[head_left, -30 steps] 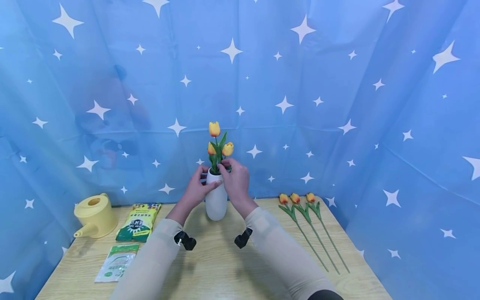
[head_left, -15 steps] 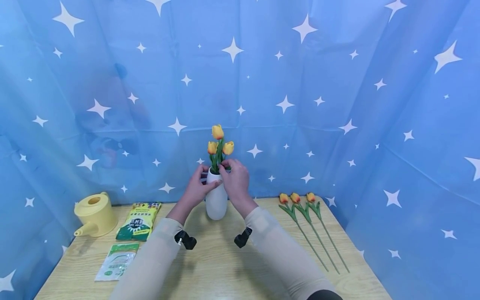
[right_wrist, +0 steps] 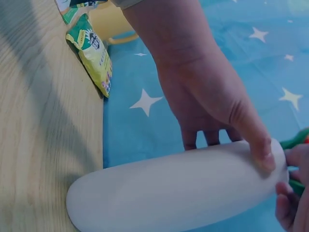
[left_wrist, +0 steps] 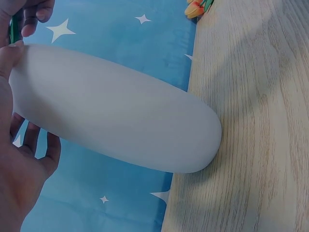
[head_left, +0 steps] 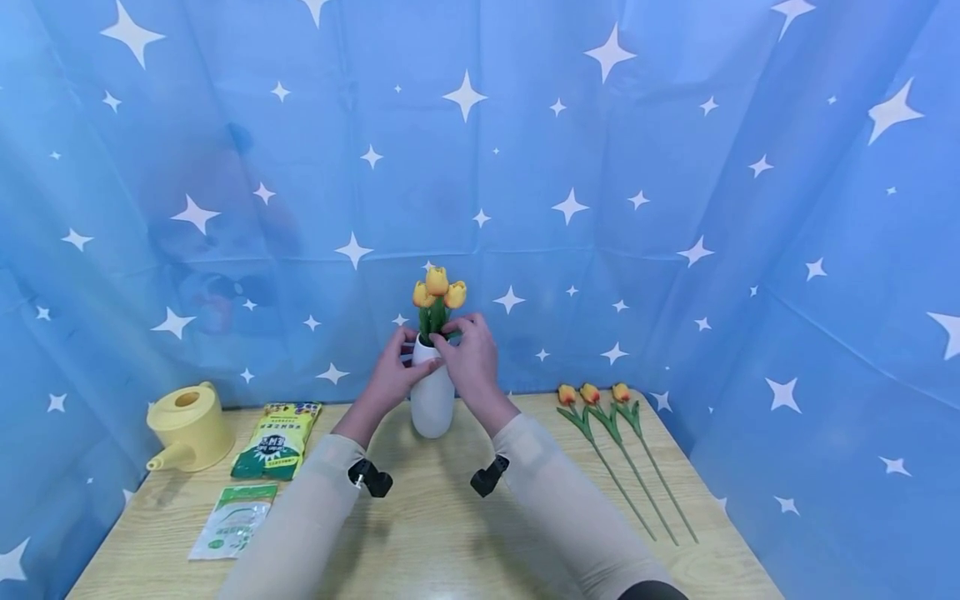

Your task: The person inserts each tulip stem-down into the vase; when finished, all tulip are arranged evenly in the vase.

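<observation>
While the left hand (head_left: 393, 364) holds the neck of the white vase (head_left: 432, 404), thumb across the front and fingers curled behind, the vase appears to stand near upright on the wooden table (head_left: 427, 525), toward its back edge. Left yellow tulip (head_left: 422, 295), middle yellow tulip (head_left: 437, 281), right yellow tulip (head_left: 455, 294): rising from the vase mouth, middle bloom just above the other two. Right hand (head_left: 474, 354): thumb and fingers brought together in a pinch on green stem or leaf at the rim; which stem exactly, cannot be told. Handling, as judged: keep the left hold firm against tipping, feed the stem straight down, ease leaves past the rim without folding, stop while the blooms stand at slightly staggered heights. Against one second ago: middle bloom markedly lower, formerly well above its neighbours; both hands nearly unmoved; three loose tulips (head_left: 609, 425) at far right unchanged
</observation>
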Available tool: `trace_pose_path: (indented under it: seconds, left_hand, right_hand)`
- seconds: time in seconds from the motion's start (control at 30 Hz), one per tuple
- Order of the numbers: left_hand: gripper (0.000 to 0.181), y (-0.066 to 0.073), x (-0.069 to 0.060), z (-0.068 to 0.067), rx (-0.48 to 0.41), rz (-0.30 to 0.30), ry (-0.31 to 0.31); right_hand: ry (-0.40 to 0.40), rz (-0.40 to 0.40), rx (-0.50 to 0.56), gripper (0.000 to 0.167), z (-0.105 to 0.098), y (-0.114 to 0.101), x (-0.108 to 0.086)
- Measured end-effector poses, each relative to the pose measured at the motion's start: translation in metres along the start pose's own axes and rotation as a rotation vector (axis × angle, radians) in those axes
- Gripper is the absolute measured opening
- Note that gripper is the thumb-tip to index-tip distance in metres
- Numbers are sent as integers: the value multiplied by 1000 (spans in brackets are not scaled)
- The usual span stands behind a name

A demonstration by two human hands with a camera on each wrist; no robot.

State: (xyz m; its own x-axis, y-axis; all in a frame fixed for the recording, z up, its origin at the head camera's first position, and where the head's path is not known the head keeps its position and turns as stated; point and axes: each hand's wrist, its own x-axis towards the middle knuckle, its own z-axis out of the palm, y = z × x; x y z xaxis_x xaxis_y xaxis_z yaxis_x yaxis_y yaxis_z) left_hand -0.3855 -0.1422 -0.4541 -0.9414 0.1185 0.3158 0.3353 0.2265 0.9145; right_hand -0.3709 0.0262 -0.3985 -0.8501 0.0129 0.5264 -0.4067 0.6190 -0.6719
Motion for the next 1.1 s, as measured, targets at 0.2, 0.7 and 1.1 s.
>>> trace_pose_path:
  seconds: [0.2, 0.7, 1.1]
  left_hand:
    - [48, 0, 1, 1, -2, -2, -5]
    - [58, 4, -1, 1, -8, -49, -21]
    - [60, 1, -1, -2, 11, -75, -12]
  right_hand:
    - [35, -17, 95, 25, -3, 6, -4]
    - [70, -80, 239, 29, -32, 20, -24]
    - [17, -9, 194, 16, -83, 75, -60]
